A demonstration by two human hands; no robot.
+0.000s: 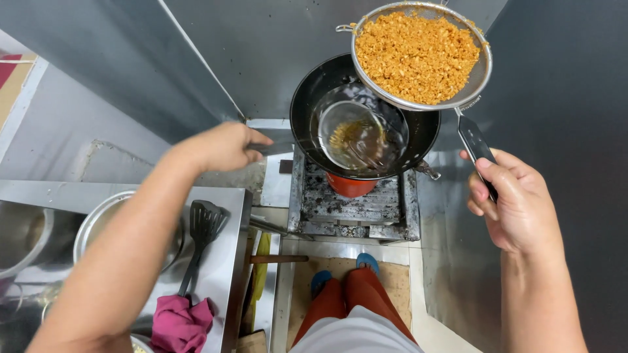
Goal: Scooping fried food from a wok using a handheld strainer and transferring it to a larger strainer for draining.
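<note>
My right hand grips the dark handle of a round wire strainer. The strainer is heaped with golden-orange fried crumbs and hangs above the far right rim of a black wok. The wok is tilted on a sooty gas stove, and a pool of brown oil sits in its bottom. My left hand reaches across and is closed around the wok handle at the pan's left side.
A steel counter on the left carries metal bowls, a black slotted spatula and a pink cloth. Steel sheet walls surround the stove. My legs in red trousers stand on cardboard below it.
</note>
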